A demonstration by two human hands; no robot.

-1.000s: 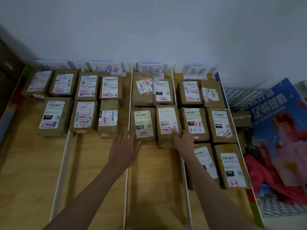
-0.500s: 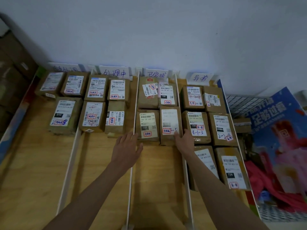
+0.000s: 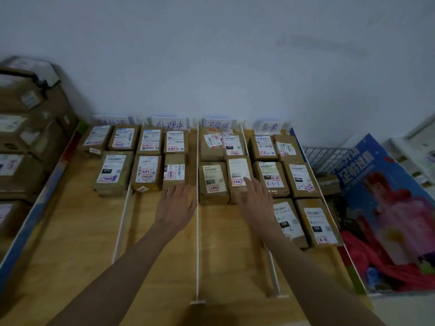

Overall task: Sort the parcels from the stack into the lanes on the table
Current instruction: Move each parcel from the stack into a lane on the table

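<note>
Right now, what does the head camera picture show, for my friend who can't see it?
Two bare hands reach over a wooden table split into lanes of brown parcels. The right hand touches a parcel in the third lane; the left hand hovers open beside it. More boxes are stacked at left.

Left hand [image 3: 176, 203] and right hand [image 3: 255, 200] outstretched, fingers straight.
</note>
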